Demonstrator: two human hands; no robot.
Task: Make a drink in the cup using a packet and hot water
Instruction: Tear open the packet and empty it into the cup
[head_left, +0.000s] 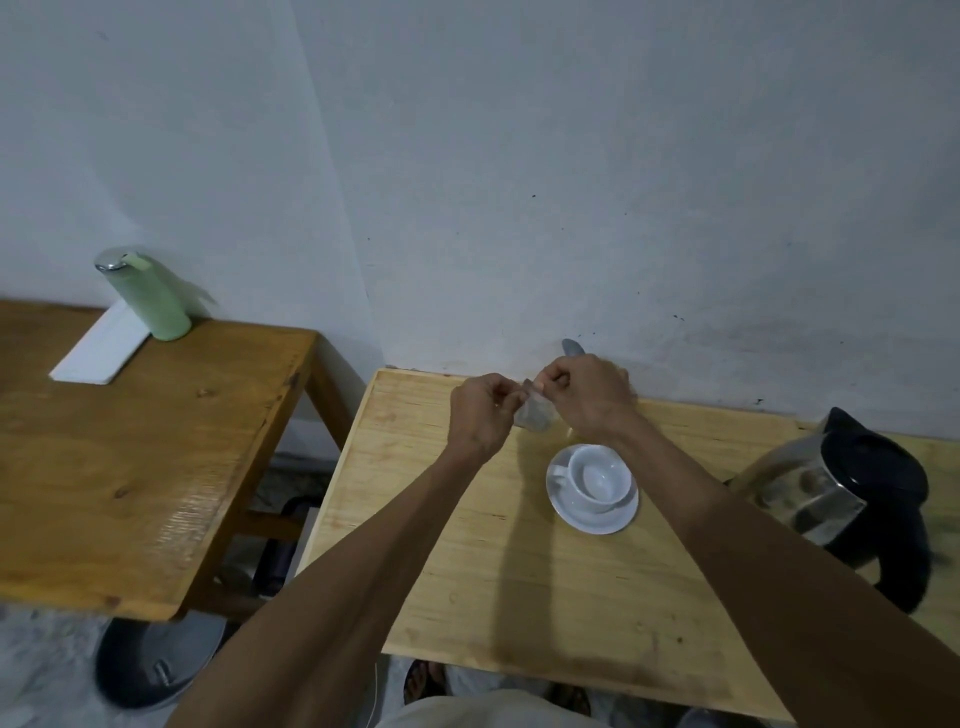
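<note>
The packet, small and greyish, is held up in the air between both hands above the far part of the light wooden bench, just beyond the cup. The left hand pinches its left edge with fingers together on it, and the right hand pinches the top corner the same way. The packet is blurred, so whether it is torn open I cannot tell. The white cup stands empty on its saucer, near the hands. A steel kettle with a black lid sits at the right. Something like a spoon tip shows behind the right hand.
</note>
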